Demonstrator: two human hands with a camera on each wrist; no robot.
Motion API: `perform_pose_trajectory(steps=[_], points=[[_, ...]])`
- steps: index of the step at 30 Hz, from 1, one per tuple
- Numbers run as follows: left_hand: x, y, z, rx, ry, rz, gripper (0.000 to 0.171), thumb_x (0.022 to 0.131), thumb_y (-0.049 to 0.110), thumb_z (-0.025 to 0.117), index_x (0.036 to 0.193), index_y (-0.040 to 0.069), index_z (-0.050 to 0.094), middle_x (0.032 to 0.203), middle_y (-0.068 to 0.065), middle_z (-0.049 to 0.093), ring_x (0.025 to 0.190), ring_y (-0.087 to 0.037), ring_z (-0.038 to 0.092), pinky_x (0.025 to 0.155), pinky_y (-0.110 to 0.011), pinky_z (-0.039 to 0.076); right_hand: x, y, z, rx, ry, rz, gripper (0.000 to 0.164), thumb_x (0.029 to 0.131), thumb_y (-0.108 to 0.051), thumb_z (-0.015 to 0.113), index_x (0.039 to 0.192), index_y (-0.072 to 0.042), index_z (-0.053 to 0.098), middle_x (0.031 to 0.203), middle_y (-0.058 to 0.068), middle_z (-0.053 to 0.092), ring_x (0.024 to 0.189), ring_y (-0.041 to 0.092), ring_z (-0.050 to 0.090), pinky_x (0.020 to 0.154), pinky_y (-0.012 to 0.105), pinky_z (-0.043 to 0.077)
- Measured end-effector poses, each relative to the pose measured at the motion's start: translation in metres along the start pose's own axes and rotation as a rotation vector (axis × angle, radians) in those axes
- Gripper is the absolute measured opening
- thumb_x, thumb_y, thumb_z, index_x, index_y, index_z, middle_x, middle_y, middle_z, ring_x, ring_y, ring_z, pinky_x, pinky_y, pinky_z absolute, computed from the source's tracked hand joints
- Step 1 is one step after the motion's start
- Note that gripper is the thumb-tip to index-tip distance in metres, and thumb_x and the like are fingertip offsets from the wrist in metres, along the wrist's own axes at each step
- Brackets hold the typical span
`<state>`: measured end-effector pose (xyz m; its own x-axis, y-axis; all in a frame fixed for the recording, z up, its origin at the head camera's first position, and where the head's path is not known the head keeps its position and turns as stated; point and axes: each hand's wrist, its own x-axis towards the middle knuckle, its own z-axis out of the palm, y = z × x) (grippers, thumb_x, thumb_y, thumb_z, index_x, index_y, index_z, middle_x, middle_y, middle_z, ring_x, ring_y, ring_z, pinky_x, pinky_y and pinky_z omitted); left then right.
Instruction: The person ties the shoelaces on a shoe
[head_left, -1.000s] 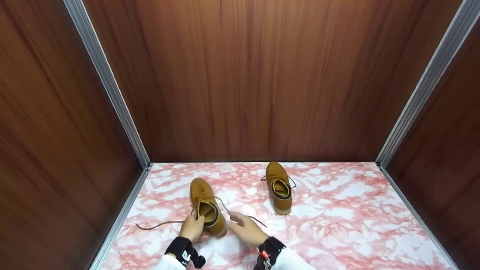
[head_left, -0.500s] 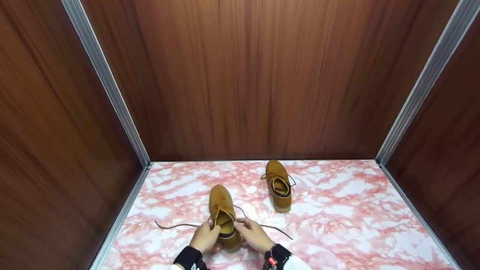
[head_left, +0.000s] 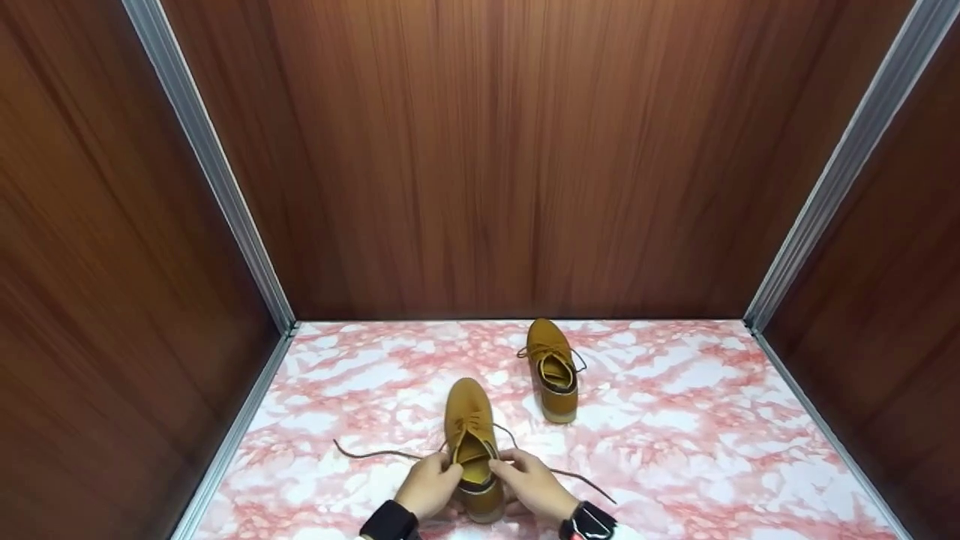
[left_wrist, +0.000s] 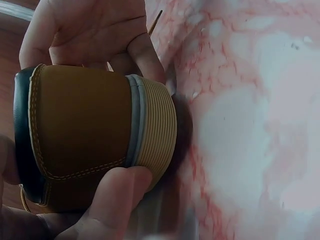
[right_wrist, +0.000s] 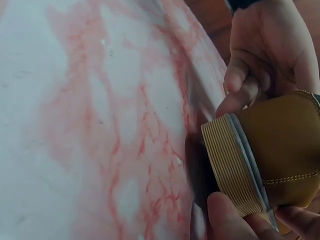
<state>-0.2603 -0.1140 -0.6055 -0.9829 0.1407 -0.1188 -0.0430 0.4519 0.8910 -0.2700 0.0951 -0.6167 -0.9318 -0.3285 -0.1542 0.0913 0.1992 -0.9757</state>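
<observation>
A tan lace-up shoe (head_left: pixel 466 401) stands near the front of the surface, toe pointing away from me. My left hand (head_left: pixel 429 484) grips its left side, thumb at the collar edge. On the opposite side my right hand (head_left: pixel 536 484) holds the collar with the thumb at its rim. Both wrist views show the shoe's rounded heel (left_wrist: pixel 85 120) and ribbed sole, with fingers pressed along the sides. Its laces hang untied: the left lace (head_left: pixel 375 454) trails out leftward, the right lace (head_left: pixel 589 481) rightward.
A matching tan shoe (head_left: pixel 559 401) with its lace looped stands farther back, right of the held one. The pink-and-white marbled surface (head_left: pixel 690 450) is enclosed by brown wood-grain panels (head_left: pixel 487 165) with grey metal corner rails (head_left: pixel 217 169).
The shoe has moved right and toward me, turning straighter. My right hand, earlier beside the shoe at the lace, has taken hold of the collar; the left hand kept its grip.
</observation>
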Motion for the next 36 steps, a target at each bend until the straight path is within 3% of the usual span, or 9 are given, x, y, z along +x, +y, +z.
perform_pose_trajectory(steps=[4, 9, 16, 21, 23, 27, 32, 36], points=[[-0.003, 0.006, 0.013, -0.005, -0.009, 0.006, 0.019, 0.091, 0.022, 0.051, 0.088, 0.007, 0.061, 0.077, -0.008, 0.065, 0.051, -0.023, 0.067, 0.045, -0.038, 0.056, -0.014, 0.003, -0.009, 0.085, -0.015, 0.044, 0.047, 0.096, -0.039, 0.057, 0.126, -0.003, 0.054, 0.103, 0.012, 0.064, 0.070, 0.024, 0.070, 0.062, 0.049, 0.059], [-0.004, 0.012, 0.028, -0.030, -0.041, 0.017, 0.019, 0.091, 0.023, 0.051, 0.091, 0.007, 0.061, 0.078, -0.008, 0.065, 0.049, -0.022, 0.066, 0.044, -0.039, 0.055, -0.029, 0.006, -0.022, 0.093, -0.008, 0.067, 0.044, 0.096, -0.039, 0.056, 0.125, -0.005, 0.054, 0.102, 0.011, 0.063, 0.069, 0.026, 0.071, 0.060, 0.049, 0.058], [-0.007, 0.017, 0.041, 0.022, -0.076, 0.056, 0.019, 0.092, 0.024, 0.052, 0.089, 0.008, 0.062, 0.075, -0.006, 0.066, 0.048, -0.022, 0.066, 0.043, -0.038, 0.054, -0.042, 0.015, -0.031, 0.179, -0.023, 0.082, 0.045, 0.099, -0.034, 0.053, 0.128, 0.000, 0.048, 0.118, 0.020, 0.060, 0.077, 0.030, 0.072, 0.069, 0.050, 0.059], [-0.004, 0.020, 0.047, 0.039, -0.087, 0.055, 0.018, 0.091, 0.024, 0.052, 0.088, 0.009, 0.061, 0.074, -0.005, 0.066, 0.047, -0.023, 0.066, 0.044, -0.037, 0.054, -0.044, 0.013, -0.038, 0.103, -0.001, 0.101, 0.041, 0.097, -0.037, 0.054, 0.122, -0.004, 0.053, 0.100, 0.007, 0.065, 0.067, 0.018, 0.067, 0.054, 0.036, 0.056], [-0.001, 0.020, 0.047, 0.067, -0.073, 0.069, 0.018, 0.091, 0.025, 0.052, 0.088, 0.010, 0.062, 0.075, -0.004, 0.067, 0.047, -0.019, 0.065, 0.045, -0.032, 0.054, -0.042, 0.012, -0.041, 0.039, 0.006, 0.085, 0.039, 0.097, -0.036, 0.054, 0.119, -0.005, 0.055, 0.085, 0.001, 0.061, 0.059, 0.013, 0.058, 0.048, 0.029, 0.049], [0.004, 0.021, 0.048, 0.069, -0.065, 0.067, 0.020, 0.091, 0.026, 0.052, 0.088, 0.011, 0.064, 0.073, -0.003, 0.067, 0.046, -0.017, 0.064, 0.043, -0.031, 0.052, -0.037, 0.011, -0.045, -0.028, 0.016, 0.062, 0.037, 0.097, -0.034, 0.053, 0.116, -0.002, 0.056, 0.071, -0.001, 0.051, 0.051, 0.010, 0.044, 0.046, 0.025, 0.044], [0.007, 0.022, 0.051, 0.009, -0.072, 0.053, 0.022, 0.092, 0.028, 0.052, 0.086, 0.010, 0.063, 0.068, -0.004, 0.066, 0.046, -0.022, 0.066, 0.042, -0.039, 0.054, -0.034, 0.010, -0.047, -0.017, 0.033, 0.096, 0.040, 0.096, -0.037, 0.053, 0.117, -0.004, 0.056, 0.075, 0.001, 0.058, 0.050, 0.011, 0.048, 0.049, 0.029, 0.050], [0.010, 0.023, 0.052, 0.026, -0.051, 0.075, 0.021, 0.093, 0.027, 0.052, 0.085, 0.011, 0.063, 0.068, -0.003, 0.066, 0.046, -0.022, 0.065, 0.040, -0.036, 0.052, -0.032, 0.010, -0.048, -0.004, 0.037, 0.100, 0.042, 0.096, -0.037, 0.053, 0.120, -0.003, 0.056, 0.086, 0.003, 0.066, 0.054, 0.014, 0.055, 0.053, 0.033, 0.055]])
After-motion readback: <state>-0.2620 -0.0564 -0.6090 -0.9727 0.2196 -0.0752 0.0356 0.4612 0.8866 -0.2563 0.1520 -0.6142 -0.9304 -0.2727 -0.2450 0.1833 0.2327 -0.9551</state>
